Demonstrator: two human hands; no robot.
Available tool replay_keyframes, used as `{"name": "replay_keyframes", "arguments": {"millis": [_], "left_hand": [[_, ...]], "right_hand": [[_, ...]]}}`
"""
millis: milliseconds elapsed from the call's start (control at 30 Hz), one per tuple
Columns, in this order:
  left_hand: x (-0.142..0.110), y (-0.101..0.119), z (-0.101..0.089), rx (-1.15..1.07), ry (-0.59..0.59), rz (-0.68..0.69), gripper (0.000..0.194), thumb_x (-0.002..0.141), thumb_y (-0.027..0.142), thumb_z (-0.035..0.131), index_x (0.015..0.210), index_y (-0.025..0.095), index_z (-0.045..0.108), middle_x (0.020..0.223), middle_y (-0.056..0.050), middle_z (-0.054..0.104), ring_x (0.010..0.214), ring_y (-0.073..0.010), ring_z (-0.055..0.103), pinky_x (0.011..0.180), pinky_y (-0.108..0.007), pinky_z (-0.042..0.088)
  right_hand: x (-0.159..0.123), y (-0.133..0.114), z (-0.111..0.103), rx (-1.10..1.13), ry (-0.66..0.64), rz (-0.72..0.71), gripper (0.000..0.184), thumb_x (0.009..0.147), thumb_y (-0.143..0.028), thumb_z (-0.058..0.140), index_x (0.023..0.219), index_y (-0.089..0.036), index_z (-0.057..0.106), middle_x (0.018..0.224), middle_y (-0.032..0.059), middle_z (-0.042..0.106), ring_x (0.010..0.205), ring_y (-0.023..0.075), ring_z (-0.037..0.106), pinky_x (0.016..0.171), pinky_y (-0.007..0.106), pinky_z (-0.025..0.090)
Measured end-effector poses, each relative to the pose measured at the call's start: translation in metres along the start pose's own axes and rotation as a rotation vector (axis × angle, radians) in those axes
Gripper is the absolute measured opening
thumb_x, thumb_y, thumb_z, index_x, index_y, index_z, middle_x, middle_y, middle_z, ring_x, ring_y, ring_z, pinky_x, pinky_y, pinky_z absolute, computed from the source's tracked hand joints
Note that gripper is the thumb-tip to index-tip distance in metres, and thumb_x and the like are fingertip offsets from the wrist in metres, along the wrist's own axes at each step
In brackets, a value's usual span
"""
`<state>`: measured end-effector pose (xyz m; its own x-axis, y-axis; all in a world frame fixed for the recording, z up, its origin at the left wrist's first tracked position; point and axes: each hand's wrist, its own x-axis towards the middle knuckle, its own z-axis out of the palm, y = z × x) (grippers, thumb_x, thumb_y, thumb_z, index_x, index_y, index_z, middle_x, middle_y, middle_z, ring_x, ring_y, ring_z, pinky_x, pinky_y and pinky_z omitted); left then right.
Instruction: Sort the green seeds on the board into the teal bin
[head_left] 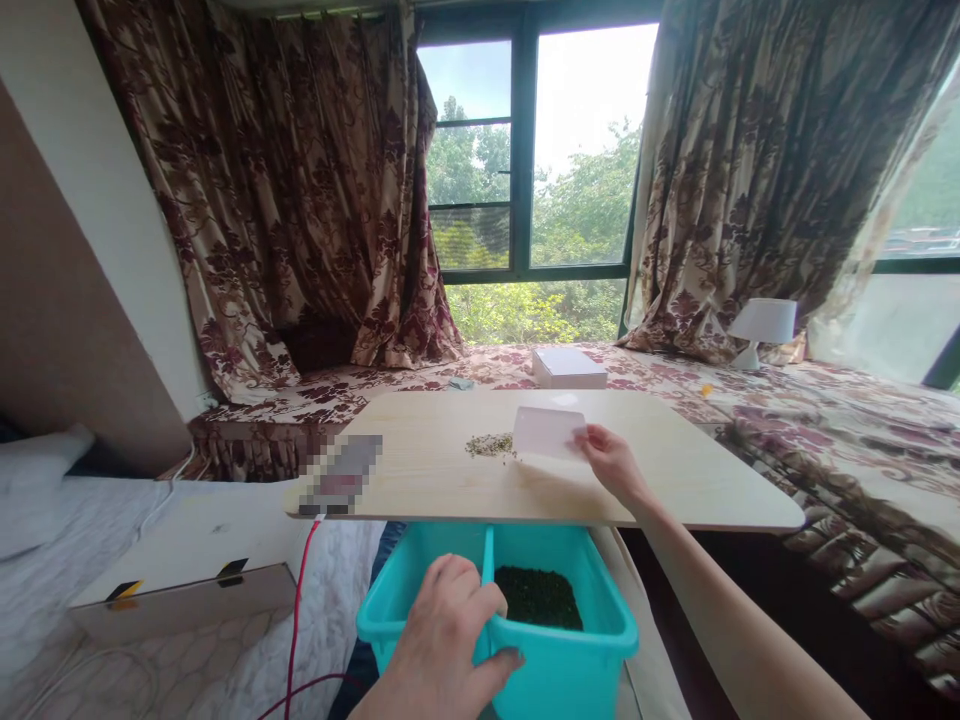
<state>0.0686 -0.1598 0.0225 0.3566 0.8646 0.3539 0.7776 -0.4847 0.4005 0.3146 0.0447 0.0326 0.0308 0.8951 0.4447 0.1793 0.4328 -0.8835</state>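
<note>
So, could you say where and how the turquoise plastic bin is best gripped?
I'd grip the out-turned rim of the turquoise bin from its left and right sides; the pale wooden tabletop hides its far edge, and the left hand holds the near one.

Before me, a bin (628,640) sits at the near edge of the tabletop (675,480), with loose bits (540,597) in its right compartment. On the tabletop, a device (345,480) lies at the left end, a pile of seeds (489,445) near the middle, a card (547,432) just right of it. Behind stand a box (570,370) and, farther right, a lamp (763,322). A carton (187,570) lies on the bed (45,570) to my left.
</note>
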Motion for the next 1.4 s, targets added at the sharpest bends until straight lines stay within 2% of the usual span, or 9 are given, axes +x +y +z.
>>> {"name": "replay_keyframes", "arguments": {"millis": [200,367,500,700,867,1000,1133,1400], "left_hand": [[-0.010,-0.002,0.000,0.006,0.039,-0.013,0.014,0.074,0.031,0.066,0.081,0.023,0.058,0.077,0.000,0.053,0.088,-0.0222,0.049,0.084,-0.037,0.039],[-0.006,0.000,-0.005,0.003,0.045,-0.025,0.012,0.074,0.027,0.067,0.080,0.022,0.057,0.079,0.000,0.054,0.089,-0.0223,0.050,0.083,-0.037,0.040],[0.002,0.001,-0.011,0.008,-0.026,-0.045,0.017,0.070,0.021,0.071,0.080,0.021,0.056,0.083,-0.001,0.056,0.090,-0.0221,0.050,0.084,-0.038,0.040],[0.005,-0.001,-0.016,0.010,-0.096,-0.078,0.020,0.070,0.018,0.072,0.082,0.019,0.056,0.086,-0.002,0.056,0.092,-0.0226,0.050,0.086,-0.039,0.038],[0.005,0.000,-0.018,0.007,-0.103,-0.100,0.018,0.072,0.018,0.070,0.081,0.019,0.055,0.087,-0.002,0.055,0.094,-0.0225,0.048,0.087,-0.039,0.038],[0.002,-0.004,-0.016,0.004,-0.083,-0.084,0.018,0.071,0.019,0.070,0.082,0.020,0.055,0.086,-0.001,0.055,0.093,-0.0223,0.049,0.086,-0.039,0.038],[0.002,-0.007,-0.015,0.008,-0.054,-0.073,0.020,0.070,0.020,0.071,0.081,0.020,0.056,0.084,-0.001,0.056,0.091,-0.0222,0.050,0.084,-0.038,0.040],[0.004,-0.006,-0.021,0.008,-0.070,-0.108,0.017,0.071,0.019,0.069,0.081,0.020,0.056,0.085,-0.001,0.056,0.092,-0.0225,0.050,0.086,-0.039,0.040]], "right_hand": [[-0.001,0.003,0.004,-0.002,-0.011,0.023,0.032,0.069,-0.050,0.065,0.079,-0.019,0.064,0.083,0.0084,0.074,0.082,0.0238,0.070,0.074,0.034,0.053],[-0.002,0.001,-0.001,-0.002,-0.009,0.025,0.033,0.070,-0.050,0.066,0.079,-0.018,0.064,0.081,0.0080,0.073,0.079,0.0232,0.070,0.075,0.035,0.053],[0.001,0.000,-0.003,-0.001,0.020,0.011,0.035,0.069,-0.053,0.065,0.078,-0.019,0.063,0.077,0.0073,0.073,0.076,0.0230,0.070,0.074,0.036,0.053],[-0.002,0.001,-0.004,0.000,-0.018,0.024,0.038,0.067,-0.055,0.066,0.078,-0.019,0.064,0.078,0.0074,0.073,0.075,0.0226,0.069,0.072,0.034,0.053],[-0.002,0.000,-0.002,0.018,0.008,0.027,0.039,0.066,-0.056,0.066,0.078,-0.019,0.064,0.077,0.0072,0.073,0.075,0.0224,0.069,0.072,0.035,0.053],[-0.003,0.000,0.002,0.024,-0.020,0.033,0.041,0.064,-0.057,0.067,0.077,-0.019,0.064,0.079,0.0075,0.073,0.076,0.0225,0.069,0.072,0.034,0.052],[-0.005,-0.001,0.002,0.027,-0.037,0.032,0.043,0.064,-0.059,0.067,0.077,-0.018,0.064,0.079,0.0078,0.073,0.075,0.0224,0.068,0.068,0.033,0.052],[-0.003,-0.002,0.002,0.030,-0.044,0.060,0.044,0.064,-0.060,0.066,0.078,-0.018,0.065,0.077,0.0075,0.073,0.072,0.0221,0.068,0.063,0.031,0.051]]}}
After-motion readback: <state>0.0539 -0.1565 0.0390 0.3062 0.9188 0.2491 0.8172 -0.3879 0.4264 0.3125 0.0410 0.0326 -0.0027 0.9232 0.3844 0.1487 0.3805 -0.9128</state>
